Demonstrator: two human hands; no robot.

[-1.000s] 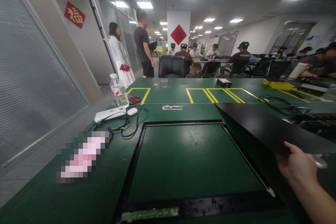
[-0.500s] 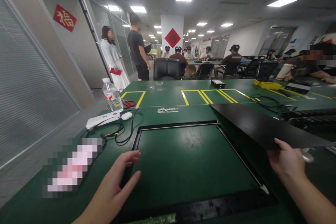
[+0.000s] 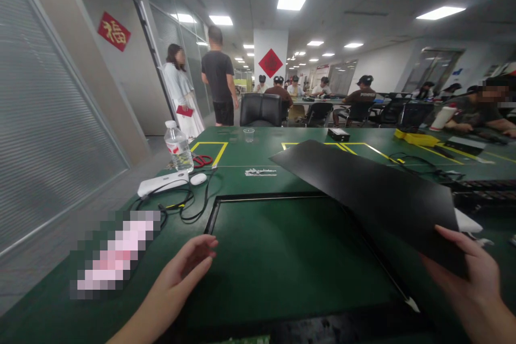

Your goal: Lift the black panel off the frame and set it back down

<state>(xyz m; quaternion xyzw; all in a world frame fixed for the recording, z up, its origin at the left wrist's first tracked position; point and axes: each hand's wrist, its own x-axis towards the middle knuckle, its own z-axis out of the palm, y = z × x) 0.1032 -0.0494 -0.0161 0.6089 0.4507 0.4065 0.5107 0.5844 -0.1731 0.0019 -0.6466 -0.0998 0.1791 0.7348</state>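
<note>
A thin, flat black panel (image 3: 371, 199) is gripped by my right hand (image 3: 471, 274) at its near right edge, thumb on top. The panel is tilted and held above the table, over the right part of a black rectangular frame (image 3: 262, 197). That frame lies flat on the green table (image 3: 290, 258); the panel hides part of its far and right sides. My left hand (image 3: 187, 271) is beside the frame's left side, fingers curved and apart from the thumb, with nothing visible between them. Whether it touches the frame, I cannot tell. A strip of green circuit board (image 3: 250, 339) shows at the bottom edge.
At the left are a water bottle (image 3: 177, 148), red-handled scissors (image 3: 202, 160), a white power bank-like case (image 3: 163, 184), a mouse-like white piece (image 3: 198, 179) and black cables (image 3: 195, 217). A plastic cup (image 3: 249, 135) and small black box (image 3: 338, 134) stand farther back. Several people sit beyond.
My right hand has moved slightly right, and the black panel has swung left and up, now covering more of the frame. My left hand has barely moved. The camera view has shifted slightly.
</note>
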